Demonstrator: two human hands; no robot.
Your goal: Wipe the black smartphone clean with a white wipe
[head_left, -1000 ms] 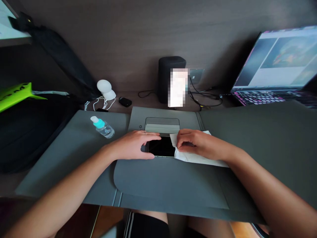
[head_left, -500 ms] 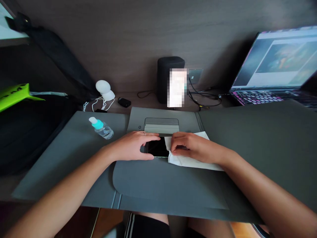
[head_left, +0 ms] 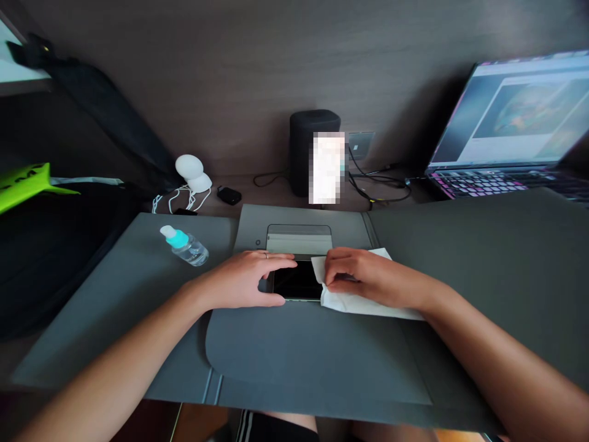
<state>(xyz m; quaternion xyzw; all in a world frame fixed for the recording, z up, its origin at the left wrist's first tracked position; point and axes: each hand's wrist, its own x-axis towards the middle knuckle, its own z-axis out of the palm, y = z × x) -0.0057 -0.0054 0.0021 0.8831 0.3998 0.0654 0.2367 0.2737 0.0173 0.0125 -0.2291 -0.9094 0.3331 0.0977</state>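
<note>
A black phone (head_left: 299,281) lies flat on the grey desk mat (head_left: 294,350). My left hand (head_left: 246,277) holds its left end, fingers along the far edge and thumb at the near edge. On its right end my right hand (head_left: 356,276) has its fingers closed on a white cloth (head_left: 354,303), which spreads to the right under the hand. The phone's right end is hidden by cloth and hand. A clear phone-shaped outline or case (head_left: 299,239) lies just beyond the phone.
A small spray bottle (head_left: 186,245) lies on the mat at the left. Behind are a white device (head_left: 191,172), a black key fob (head_left: 229,195), a dark speaker (head_left: 299,153) and cables (head_left: 386,190). An open laptop (head_left: 519,116) stands at the back right.
My right hand has shifted slightly right with the cloth, baring more of the phone's screen. My left hand stays at the phone's left end. The whole view has moved a little.
</note>
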